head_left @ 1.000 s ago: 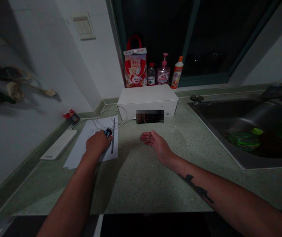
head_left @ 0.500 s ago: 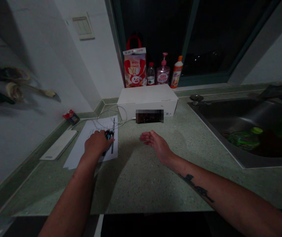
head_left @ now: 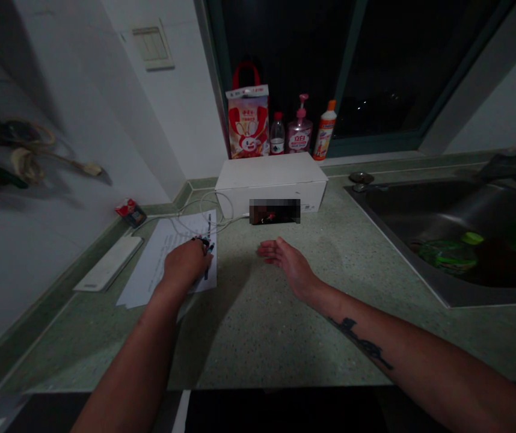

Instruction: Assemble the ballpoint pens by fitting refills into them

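Left hand (head_left: pixel 188 261) closed on a pen-like bundle (head_left: pixel 211 248) over printed sheets (head_left: pixel 150 260)

The step in hand looks like grasping or placing on the left part of the countertop (head_left: pixel 249 337); a single moment does not settle which. The left hand comes in from the near edge, palm down, fingers curled around dark and teal pieces that are probably pens. They sit over the right side of the sheets, toward the far half of the stack; most of their length is hidden by the hand. Whichever way it goes, the move calls for keeping the pieces together in the fingers and not dragging the loose paper.

The part that shows slants toward the countertop's far edge, leaning a little right, so the long axis seems to run roughly near to far. Which end is the tip cannot be told. The sheets point the same general way, fanned slightly at their near left corner.

The right hand (head_left: pixel 291 267) is open and relaxed, thumb uppermost, fingers aimed left across the middle of the countertop and holding nothing. Whether it touches the surface is unclear. Beyond it, a blurred-out phone (head_left: pixel 275 213) leans on a white box (head_left: pixel 271 168) near the far edge, its cable (head_left: pixel 239 218) looping over the sheets' far end. A flat white case (head_left: pixel 109 264) lies by the left edge.
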`<state>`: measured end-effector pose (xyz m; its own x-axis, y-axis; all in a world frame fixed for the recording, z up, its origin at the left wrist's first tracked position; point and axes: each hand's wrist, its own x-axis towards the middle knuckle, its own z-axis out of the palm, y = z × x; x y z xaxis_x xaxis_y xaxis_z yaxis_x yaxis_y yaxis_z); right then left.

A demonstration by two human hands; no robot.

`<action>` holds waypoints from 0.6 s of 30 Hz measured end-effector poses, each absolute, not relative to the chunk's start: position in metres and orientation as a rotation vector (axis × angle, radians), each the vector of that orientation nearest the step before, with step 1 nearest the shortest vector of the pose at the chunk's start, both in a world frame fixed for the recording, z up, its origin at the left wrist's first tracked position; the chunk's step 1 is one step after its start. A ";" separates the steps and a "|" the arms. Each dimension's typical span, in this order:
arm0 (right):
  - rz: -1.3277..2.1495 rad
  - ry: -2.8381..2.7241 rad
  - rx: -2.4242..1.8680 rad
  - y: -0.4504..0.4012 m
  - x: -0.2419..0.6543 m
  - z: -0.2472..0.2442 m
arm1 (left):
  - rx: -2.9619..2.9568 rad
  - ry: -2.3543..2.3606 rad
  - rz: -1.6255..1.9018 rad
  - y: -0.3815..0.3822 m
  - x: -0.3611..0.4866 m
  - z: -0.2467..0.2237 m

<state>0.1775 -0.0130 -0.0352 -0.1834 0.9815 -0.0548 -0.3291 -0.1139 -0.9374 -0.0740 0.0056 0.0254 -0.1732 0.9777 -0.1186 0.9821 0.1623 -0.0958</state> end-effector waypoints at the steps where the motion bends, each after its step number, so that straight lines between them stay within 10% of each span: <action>1: 1.541 -1.027 -0.924 -0.013 0.178 -0.035 | 2.015 2.362 -0.247 0.005 -0.073 0.025; 18: 1.548 -1.017 -0.928 -0.015 0.177 -0.032 | 2.211 2.208 -0.297 -0.004 -0.055 0.033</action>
